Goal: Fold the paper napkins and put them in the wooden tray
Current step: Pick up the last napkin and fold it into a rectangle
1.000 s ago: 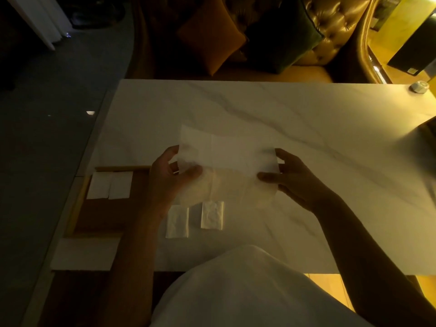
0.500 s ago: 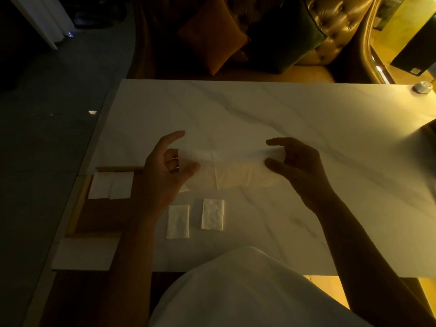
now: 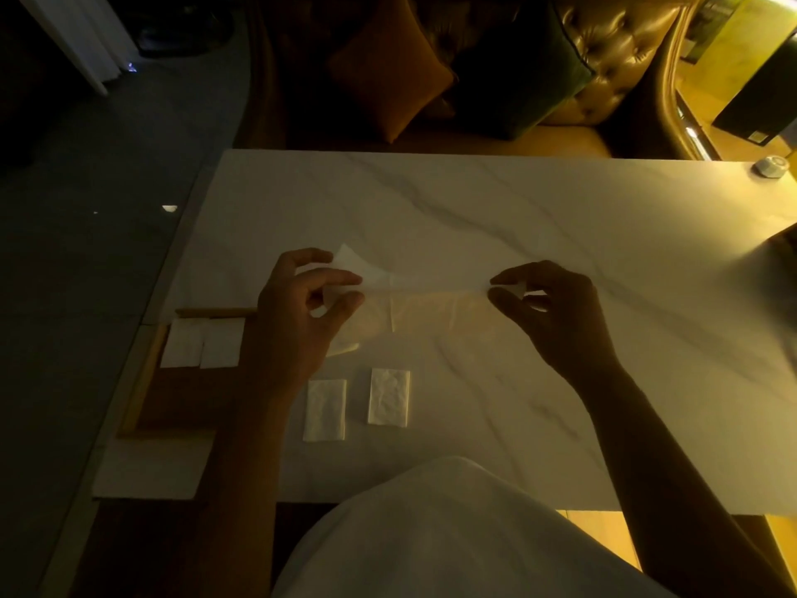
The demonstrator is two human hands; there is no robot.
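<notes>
Over the marble table (image 3: 496, 217), head view, we hold one open paper napkin (image 3: 425, 302) stretched between both hands, just above the tabletop. Our left hand (image 3: 302, 321) pinches the napkin's left end between thumb and fingers, a corner poking up past the fingertips. Our right hand (image 3: 556, 312) pinches the right end, thumb under, fingers on top. The sheet looks doubled over along its long top edge, lower half hanging translucent.

To do this fold well, we judge: keep both pinches level, bring the two edges flush, lay it flat, then crease along the fold. Thin tissue, so it may tear or skew if we pull hard.

Two folded napkins (image 3: 324, 410) lie side by side on the table near us, not touching. Two more folded napkins (image 3: 202, 343) sit edge to edge in the far corner of the wooden tray (image 3: 142, 381), at our left, on the table's corner. Most of the tray is free.

Room: dim, yellow light. Marble top pale with grey veins. Tufted sofa (image 3: 612, 58) beyond, with an orange cushion (image 3: 388, 75) and a dark green one. Small round object (image 3: 771, 166) at the table's far right corner, cannot tell what.
</notes>
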